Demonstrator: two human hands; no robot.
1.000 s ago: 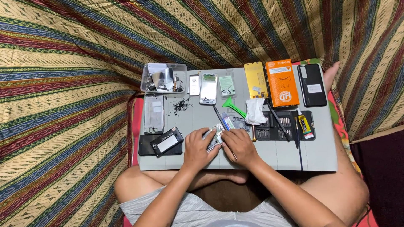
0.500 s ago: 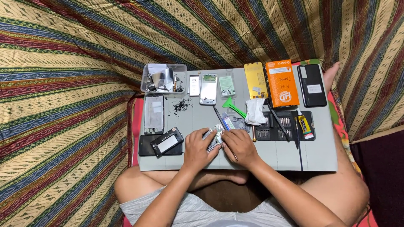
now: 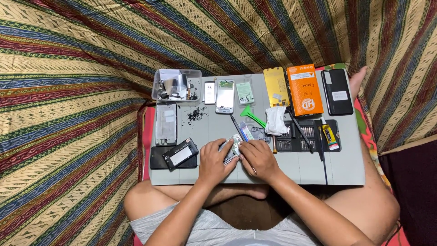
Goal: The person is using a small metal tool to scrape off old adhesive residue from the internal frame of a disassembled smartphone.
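One small circuit board (image 3: pixel 235 146), pinched between left hand (image 3: pixel 214 161) and right hand (image 3: pixel 259 158), both closed on it; one orange box (image 3: pixel 305 89) far right.

We see a big striped cloth (image 3: pixel 77 114) all around us. It has lines of gold, red, blue and green, with small patterns in the gold lines. The lines run out in all ways like a fan. The cloth fills the top and the left side, and it has soft folds in it. On it lies a flat grey board (image 3: pixel 346 168). A red cloth (image 3: pixel 146 136) peeks out under the board on the left and right. At the far right, past the edge of the striped cloth, there is a dark patch (image 3: pixel 416 191). The light is soft and even.
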